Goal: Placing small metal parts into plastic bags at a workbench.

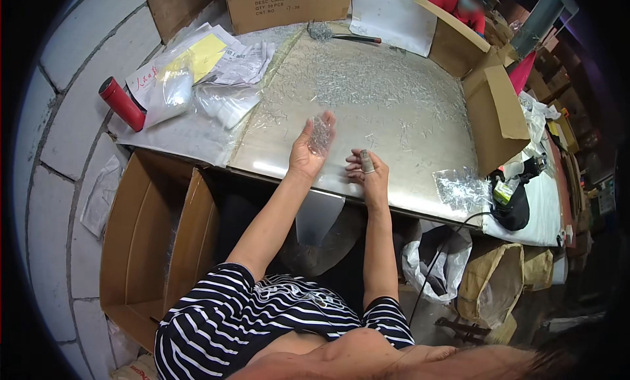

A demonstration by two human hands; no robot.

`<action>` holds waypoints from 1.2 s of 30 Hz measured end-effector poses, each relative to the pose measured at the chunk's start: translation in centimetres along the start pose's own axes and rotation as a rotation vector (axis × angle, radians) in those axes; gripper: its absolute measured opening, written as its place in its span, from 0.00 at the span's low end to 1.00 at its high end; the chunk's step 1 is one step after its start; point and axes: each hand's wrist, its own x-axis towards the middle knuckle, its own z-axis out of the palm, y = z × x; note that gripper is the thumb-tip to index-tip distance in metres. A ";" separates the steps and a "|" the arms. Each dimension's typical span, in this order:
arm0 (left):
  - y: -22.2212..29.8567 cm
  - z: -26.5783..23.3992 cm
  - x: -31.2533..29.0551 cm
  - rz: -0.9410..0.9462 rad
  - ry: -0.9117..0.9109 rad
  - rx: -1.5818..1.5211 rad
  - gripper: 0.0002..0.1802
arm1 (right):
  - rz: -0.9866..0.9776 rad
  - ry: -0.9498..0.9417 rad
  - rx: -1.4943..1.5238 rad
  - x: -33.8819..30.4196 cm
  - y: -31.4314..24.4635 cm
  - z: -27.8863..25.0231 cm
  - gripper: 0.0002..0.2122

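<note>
My left hand [308, 151] is turned palm up above the near edge of the metal worktop [289, 140]. A small heap of thin shiny metal pins [319, 136] rests in its palm and against the fingers. To its right, my right hand [369, 171] hovers over the same edge, its fingers loosely curled and apart. One of its digits wears a greyish finger cover [366, 161]. Nothing shows between these fingers, though a single pin would be too small to make out. Many more loose pins [367, 84] lie scattered across the far part of the worktop.
A red flask [122, 104], papers [246, 62] and plastic bags [172, 94] lie at left. Cardboard boxes [289, 9] and flaps [495, 111] border the top. A black-handled tool [357, 38] lies far back; a clear bag [462, 190] lies right. Another person [453, 4] sits beyond.
</note>
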 end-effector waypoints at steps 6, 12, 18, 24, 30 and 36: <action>-1.9 0.1 -3.3 -0.011 0.086 0.213 0.23 | -0.152 -0.079 -0.236 -0.9 -3.0 1.8 0.19; -3.2 -0.1 -5.7 -0.011 0.037 0.403 0.20 | -0.191 -0.044 -0.352 -1.2 -2.6 3.1 0.04; -1.8 1.7 -8.5 -0.139 -0.038 0.281 0.22 | -0.317 -0.039 -0.307 -3.5 -5.2 1.0 0.04; 1.7 -1.8 -11.8 -0.210 -0.002 0.515 0.21 | -0.258 0.019 -0.819 -1.4 -1.6 -6.0 0.03; 0.6 -2.4 -13.7 -0.286 -0.004 0.509 0.17 | -0.177 0.107 -0.734 -1.1 -2.0 -6.3 0.03; -1.3 -1.2 -13.6 -0.320 -0.030 0.562 0.18 | -0.315 0.187 -0.924 -2.4 -1.7 -4.9 0.03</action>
